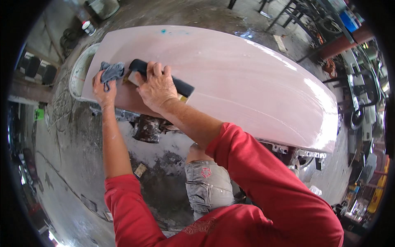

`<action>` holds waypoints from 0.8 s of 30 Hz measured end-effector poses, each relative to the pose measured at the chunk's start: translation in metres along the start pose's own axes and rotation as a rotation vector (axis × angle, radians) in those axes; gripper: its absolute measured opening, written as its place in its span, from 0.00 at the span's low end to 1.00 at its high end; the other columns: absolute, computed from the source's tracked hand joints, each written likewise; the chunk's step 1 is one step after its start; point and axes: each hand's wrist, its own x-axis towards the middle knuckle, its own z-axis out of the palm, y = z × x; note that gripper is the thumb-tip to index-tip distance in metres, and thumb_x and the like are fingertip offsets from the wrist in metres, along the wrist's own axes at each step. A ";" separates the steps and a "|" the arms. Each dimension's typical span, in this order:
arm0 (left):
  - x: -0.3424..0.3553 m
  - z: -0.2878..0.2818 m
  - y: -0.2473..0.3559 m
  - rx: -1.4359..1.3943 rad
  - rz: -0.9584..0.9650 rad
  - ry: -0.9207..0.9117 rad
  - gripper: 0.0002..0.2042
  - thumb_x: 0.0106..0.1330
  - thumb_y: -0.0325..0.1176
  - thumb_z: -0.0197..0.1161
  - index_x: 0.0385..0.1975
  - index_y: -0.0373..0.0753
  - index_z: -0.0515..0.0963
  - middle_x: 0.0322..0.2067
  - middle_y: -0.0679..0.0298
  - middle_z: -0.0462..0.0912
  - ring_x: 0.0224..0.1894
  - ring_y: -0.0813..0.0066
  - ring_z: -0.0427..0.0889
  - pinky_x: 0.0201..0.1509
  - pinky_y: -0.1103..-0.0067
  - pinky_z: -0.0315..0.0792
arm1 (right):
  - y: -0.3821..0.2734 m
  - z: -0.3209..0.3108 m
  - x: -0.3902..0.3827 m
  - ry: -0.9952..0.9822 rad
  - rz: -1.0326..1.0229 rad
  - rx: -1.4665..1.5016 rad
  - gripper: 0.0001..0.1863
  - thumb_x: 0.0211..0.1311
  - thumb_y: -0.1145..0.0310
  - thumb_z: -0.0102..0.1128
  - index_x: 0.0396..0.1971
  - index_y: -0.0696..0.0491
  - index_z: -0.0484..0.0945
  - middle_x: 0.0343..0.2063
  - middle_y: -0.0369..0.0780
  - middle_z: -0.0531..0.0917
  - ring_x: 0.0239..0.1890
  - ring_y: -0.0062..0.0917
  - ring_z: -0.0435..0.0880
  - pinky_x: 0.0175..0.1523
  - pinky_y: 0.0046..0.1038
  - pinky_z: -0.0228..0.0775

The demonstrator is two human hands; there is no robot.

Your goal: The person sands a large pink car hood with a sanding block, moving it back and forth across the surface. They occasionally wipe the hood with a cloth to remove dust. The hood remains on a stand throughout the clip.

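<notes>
Your right hand lies over a long, dark-backed block in the upper middle of the frame, fingers curled across its back and thumb toward the lower left side. The block slants from upper left to lower right on the broad, pale pink panel. Gripping it near mid-length probably spreads your push evenly toward both ends, and its long shape likely helps it bridge the panel's curve rather than dig in.

Your left hand, at the panel's left end, is closed around a bunched grey cloth, with a small loop of it hanging below your fingers. Wadding it up presumably makes it easy to manage one-handed, just beside the block; whether it presses on the surface, I cannot tell.

A pale, round-rimmed basin sits partly hidden behind the panel's left end, perhaps placed there for easy reach from your left side; its contents cannot be made out. Teal marks show near the panel's top edge, and metal framework shows beneath its lower right edge, possibly supporting it.
</notes>
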 end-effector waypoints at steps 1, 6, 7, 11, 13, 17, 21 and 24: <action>0.001 -0.001 0.000 0.020 -0.016 -0.017 0.18 0.65 0.36 0.77 0.53 0.41 0.85 0.52 0.53 0.89 0.59 0.44 0.85 0.66 0.55 0.79 | 0.014 0.000 -0.010 -0.103 0.031 -0.036 0.29 0.83 0.47 0.52 0.73 0.48 0.73 0.74 0.57 0.72 0.75 0.53 0.69 0.74 0.60 0.62; 0.000 -0.005 0.003 -0.043 -0.025 -0.027 0.19 0.65 0.35 0.76 0.55 0.42 0.84 0.54 0.53 0.89 0.61 0.45 0.84 0.67 0.55 0.78 | 0.246 -0.108 -0.225 -0.158 0.242 -0.337 0.34 0.82 0.52 0.53 0.83 0.41 0.66 0.78 0.49 0.69 0.75 0.51 0.71 0.73 0.62 0.65; -0.001 -0.005 0.004 -0.051 -0.033 -0.032 0.19 0.65 0.35 0.76 0.56 0.42 0.84 0.55 0.54 0.88 0.61 0.45 0.84 0.67 0.55 0.78 | 0.305 -0.144 -0.290 -0.174 0.490 -0.336 0.31 0.83 0.52 0.52 0.82 0.39 0.69 0.77 0.47 0.72 0.75 0.49 0.73 0.74 0.58 0.65; -0.003 -0.002 0.008 0.029 -0.012 -0.031 0.19 0.65 0.34 0.76 0.55 0.41 0.84 0.55 0.53 0.88 0.62 0.46 0.84 0.67 0.55 0.78 | 0.462 -0.232 -0.469 -0.261 1.492 -0.473 0.28 0.85 0.49 0.46 0.79 0.33 0.75 0.78 0.38 0.77 0.77 0.44 0.77 0.83 0.45 0.61; -0.005 0.000 0.008 0.034 -0.020 -0.006 0.19 0.65 0.34 0.76 0.55 0.41 0.84 0.55 0.53 0.88 0.62 0.46 0.84 0.67 0.55 0.78 | 0.472 -0.221 -0.452 -0.235 1.151 -0.476 0.30 0.86 0.47 0.46 0.82 0.31 0.71 0.79 0.41 0.75 0.77 0.45 0.76 0.82 0.47 0.64; -0.005 0.003 0.001 0.022 0.004 -0.002 0.19 0.65 0.33 0.76 0.54 0.41 0.85 0.54 0.53 0.88 0.62 0.45 0.84 0.67 0.55 0.78 | 0.348 -0.147 -0.240 -0.100 0.339 -0.095 0.26 0.86 0.49 0.46 0.75 0.35 0.78 0.68 0.46 0.84 0.71 0.43 0.80 0.76 0.50 0.70; -0.003 0.004 -0.012 0.017 0.034 -0.016 0.18 0.65 0.33 0.75 0.55 0.40 0.84 0.54 0.53 0.88 0.61 0.44 0.84 0.67 0.55 0.78 | 0.155 -0.074 -0.051 -0.155 -0.323 -0.047 0.28 0.84 0.40 0.50 0.75 0.31 0.77 0.81 0.48 0.70 0.83 0.45 0.65 0.79 0.55 0.60; 0.001 0.003 -0.020 0.025 -0.006 -0.048 0.19 0.67 0.34 0.75 0.57 0.40 0.84 0.55 0.53 0.88 0.61 0.43 0.84 0.68 0.55 0.78 | 0.137 -0.056 -0.038 -0.265 -0.264 -0.002 0.29 0.82 0.38 0.53 0.75 0.32 0.77 0.82 0.47 0.69 0.82 0.44 0.67 0.79 0.53 0.62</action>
